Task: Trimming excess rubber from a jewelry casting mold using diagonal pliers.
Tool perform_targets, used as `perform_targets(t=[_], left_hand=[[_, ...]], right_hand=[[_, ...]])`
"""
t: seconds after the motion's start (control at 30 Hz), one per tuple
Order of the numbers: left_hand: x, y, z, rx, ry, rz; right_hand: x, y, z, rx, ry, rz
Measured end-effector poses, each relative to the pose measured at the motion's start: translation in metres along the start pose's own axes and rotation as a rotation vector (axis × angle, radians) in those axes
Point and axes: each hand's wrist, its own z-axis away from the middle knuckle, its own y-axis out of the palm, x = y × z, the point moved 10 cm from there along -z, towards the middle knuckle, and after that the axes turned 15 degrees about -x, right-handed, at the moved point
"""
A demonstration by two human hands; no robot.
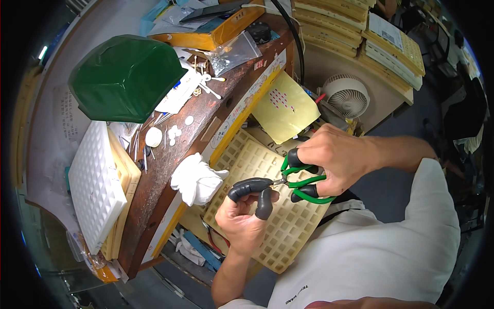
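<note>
My right hand (342, 157) is wrapped round the green-handled pliers (306, 182), whose short metal jaws point left. Black finger covers sit on its thumb and fingertips. Right at the jaws, my left hand (241, 222) pinches with its thumb and forefinger, both in black covers; whatever lies between them is too small to make out. Below both hands is a cream tray (286, 242) with rows of square pockets. A crumpled white cloth (198, 179) rests on the bench edge beside my left hand.
A green plastic bin (126, 77) stands on the wooden bench (172, 136), near cotton swabs (211, 87) and thin tools. White and cream pocketed trays (98, 190) lean at the left. A yellow paper sheet (288, 108) and a white fan (346, 96) lie beyond my right hand.
</note>
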Motion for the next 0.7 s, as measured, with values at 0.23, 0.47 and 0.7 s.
perform_targets(t=[0.23, 0.47, 0.7], left_hand=[[-0.001, 0.001, -0.002, 0.071, -0.024, 0.065], [0.001, 0.004, -0.002, 0.137, -0.076, 0.073], [0.001, 0.005, -0.001, 0.159, -0.075, 0.061]], right_hand=[[-0.005, 0.005, -0.004, 0.15, 0.075, -0.114], [-0.008, 0.011, -0.001, 0.212, 0.092, -0.147], [-0.001, 0.012, -0.003, 0.211, 0.069, -0.174]])
